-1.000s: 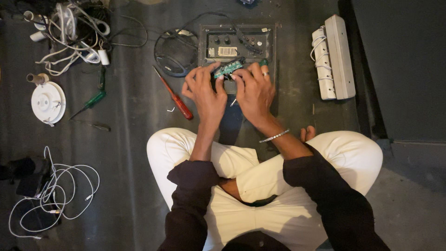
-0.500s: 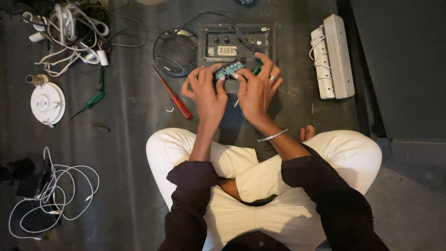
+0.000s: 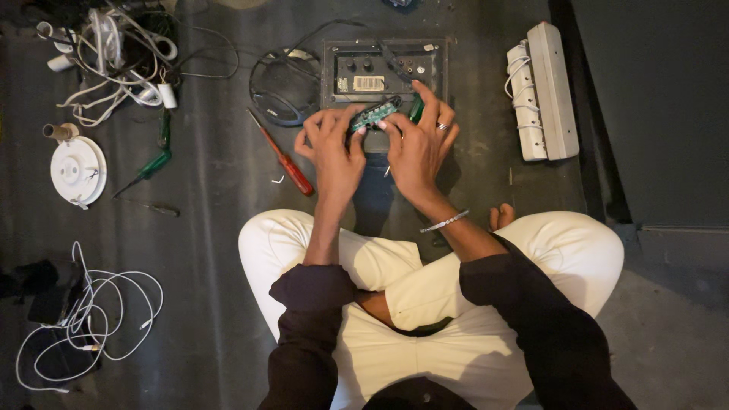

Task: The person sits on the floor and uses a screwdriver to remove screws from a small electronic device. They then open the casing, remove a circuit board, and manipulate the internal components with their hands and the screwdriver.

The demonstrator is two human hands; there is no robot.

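Note:
I sit cross-legged on a dark floor. My left hand (image 3: 334,148) and my right hand (image 3: 416,144) both grip a small green circuit board (image 3: 374,114), held between their fingertips just in front of a dark rectangular electronics panel (image 3: 383,67) with knobs and sockets. A black cable runs from the panel toward the board. My right hand wears a ring and a thin bracelet.
A red-handled screwdriver (image 3: 285,158) lies left of my left hand, a green-handled one (image 3: 148,165) farther left. A black round part (image 3: 283,87) sits beside the panel. White power strips (image 3: 543,91) lie right. Tangled white cables (image 3: 114,53), a white round fitting (image 3: 76,168) and a cable coil (image 3: 83,326) lie left.
Both hands have stayed on the green board, shifting their fingers a little; the right fingers have stretched further over the board's far end.

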